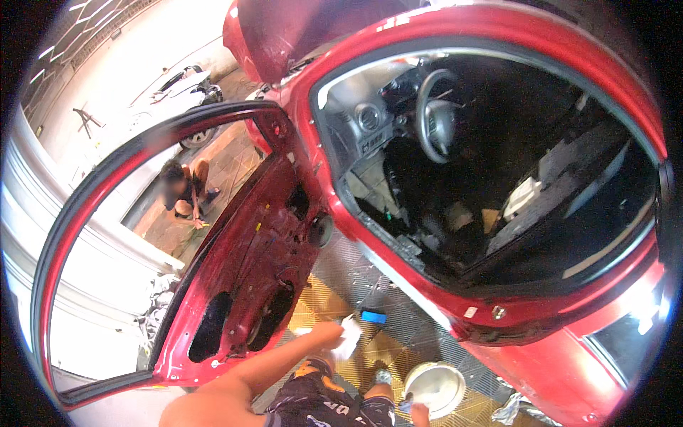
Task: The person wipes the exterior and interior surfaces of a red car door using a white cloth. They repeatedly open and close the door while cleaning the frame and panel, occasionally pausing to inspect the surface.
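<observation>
My left arm reaches across from the lower edge, and my left hand is closed on a white cloth, held between the open car door and the sill. Its fingers are partly hidden. At the lower edge, my right hand is by the near left rim of a round whitish bucket. A small dark bluish thing shows beside its fingers, too blurred to name. The red car door stands open on the left, its inner panel stripped to bare metal with large openings.
A blue block lies on the ribbed floor near the sill. The car's doorway shows a steering wheel and loose pieces inside. Through the door's window frame, another person squats. Crumpled cloth lies right of the bucket; a white motorbike stands behind.
</observation>
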A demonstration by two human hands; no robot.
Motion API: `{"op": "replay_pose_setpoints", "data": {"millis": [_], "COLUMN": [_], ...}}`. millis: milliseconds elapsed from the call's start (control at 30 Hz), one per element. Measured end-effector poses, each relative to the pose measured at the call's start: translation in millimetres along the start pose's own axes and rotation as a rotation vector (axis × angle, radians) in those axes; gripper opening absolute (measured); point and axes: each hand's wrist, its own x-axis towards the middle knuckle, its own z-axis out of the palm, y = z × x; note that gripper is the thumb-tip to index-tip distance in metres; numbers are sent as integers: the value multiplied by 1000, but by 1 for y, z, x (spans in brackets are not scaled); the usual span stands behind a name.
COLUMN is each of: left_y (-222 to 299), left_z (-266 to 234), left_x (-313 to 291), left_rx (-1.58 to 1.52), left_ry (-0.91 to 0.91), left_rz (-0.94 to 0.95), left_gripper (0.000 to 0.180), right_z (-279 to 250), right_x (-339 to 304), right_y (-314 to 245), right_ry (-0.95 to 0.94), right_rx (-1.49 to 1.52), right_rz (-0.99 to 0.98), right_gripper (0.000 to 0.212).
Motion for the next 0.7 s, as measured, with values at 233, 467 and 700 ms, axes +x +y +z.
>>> {"op": "replay_pose_setpoints", "data": {"millis": [233,467,700], "left_y": [-53,-114,-96], "left_z": [104,255,325], "left_x": [-111,-214,-231], "left_rx": [-131,-581,-613], "left_ry": [-166,-96,-34], "left_rz": [-411,-740,-701], "left_gripper": [50,52,59], "right_z": [-132,-206,-207], "right_x": [-71,-41,63], "right_y": [30,64,-9], "right_ry": [-26,84,79], "right_rx": [-93,-214,-236], "right_rz": [312,285,-191], "right_gripper": [24,22,22]}}
